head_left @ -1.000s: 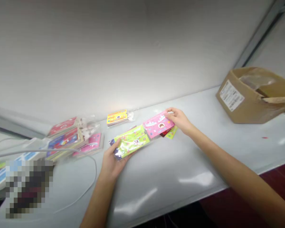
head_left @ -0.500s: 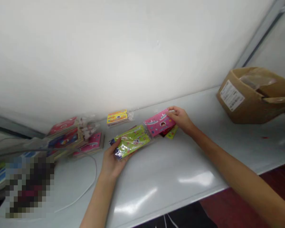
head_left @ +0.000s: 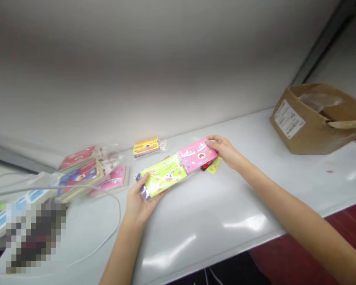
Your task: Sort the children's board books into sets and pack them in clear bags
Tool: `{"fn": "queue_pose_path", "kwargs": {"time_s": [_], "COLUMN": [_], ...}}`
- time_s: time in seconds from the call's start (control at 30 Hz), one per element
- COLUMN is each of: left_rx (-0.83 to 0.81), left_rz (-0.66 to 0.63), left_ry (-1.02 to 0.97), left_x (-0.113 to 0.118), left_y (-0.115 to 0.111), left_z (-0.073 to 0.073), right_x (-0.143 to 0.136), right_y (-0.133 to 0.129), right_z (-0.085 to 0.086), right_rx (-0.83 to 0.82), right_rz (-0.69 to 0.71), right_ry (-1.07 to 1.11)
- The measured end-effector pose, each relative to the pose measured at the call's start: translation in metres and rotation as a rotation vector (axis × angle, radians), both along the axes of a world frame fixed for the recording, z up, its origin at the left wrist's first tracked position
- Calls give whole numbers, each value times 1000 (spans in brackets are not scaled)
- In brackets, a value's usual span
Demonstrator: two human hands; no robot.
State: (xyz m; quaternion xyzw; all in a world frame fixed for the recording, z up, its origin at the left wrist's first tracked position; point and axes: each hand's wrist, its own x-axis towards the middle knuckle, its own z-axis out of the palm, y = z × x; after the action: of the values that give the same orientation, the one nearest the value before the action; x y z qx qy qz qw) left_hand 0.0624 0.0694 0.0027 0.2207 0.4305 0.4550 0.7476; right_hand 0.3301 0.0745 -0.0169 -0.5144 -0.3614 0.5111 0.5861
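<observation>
My left hand (head_left: 139, 206) is closed around a clear plastic sleeve holding a lime-green cartoon card (head_left: 167, 174) with a dark blue strip at its left end. Between the thumb and fingers of my right hand (head_left: 224, 150) is a pink cartoon card (head_left: 197, 155), tilted in line with the green one. Its left end meets the sleeve's right end; whether it is inside the plastic I cannot tell. Beneath the pink card and my right fingers, a yellow-green card (head_left: 214, 165) and a dark red card (head_left: 207, 164) lie on the grey table (head_left: 195, 213).
Several bagged stacks of printed cards or booklets (head_left: 78, 174) lie at the left, crossed by a white cable (head_left: 118, 211). A yellow-orange bagged stack (head_left: 146, 146) sits near the wall. At the right stands an open cardboard box (head_left: 314, 130) with clear plastic inside.
The pink card has shifted slightly left, toward the sleeve, with my right hand on it. My left hand stays nearly in place. The wall looks darker now.
</observation>
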Motion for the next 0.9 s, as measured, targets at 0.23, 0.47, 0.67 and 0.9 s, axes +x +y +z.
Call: {"fn": "queue_pose_path", "kwargs": {"time_s": [0.23, 0.47, 0.67, 0.9], "left_rx": [-14, -4, -14, 11], "left_rz": [42, -15, -21, -45], "left_ry": [26, 13, 4, 25], "left_x": [0, 3, 4, 5], "left_y": [0, -1, -2, -1], "left_z": [0, 0, -2, -2], "right_x": [-6, -18, -19, -23], "right_y": [-4, -10, -12, -17], "right_z": [-2, -2, 0, 4], "right_rx": [2, 36, 45, 65], "right_rz": [167, 405, 506, 631], "right_ry": [69, -151, -227, -142]}}
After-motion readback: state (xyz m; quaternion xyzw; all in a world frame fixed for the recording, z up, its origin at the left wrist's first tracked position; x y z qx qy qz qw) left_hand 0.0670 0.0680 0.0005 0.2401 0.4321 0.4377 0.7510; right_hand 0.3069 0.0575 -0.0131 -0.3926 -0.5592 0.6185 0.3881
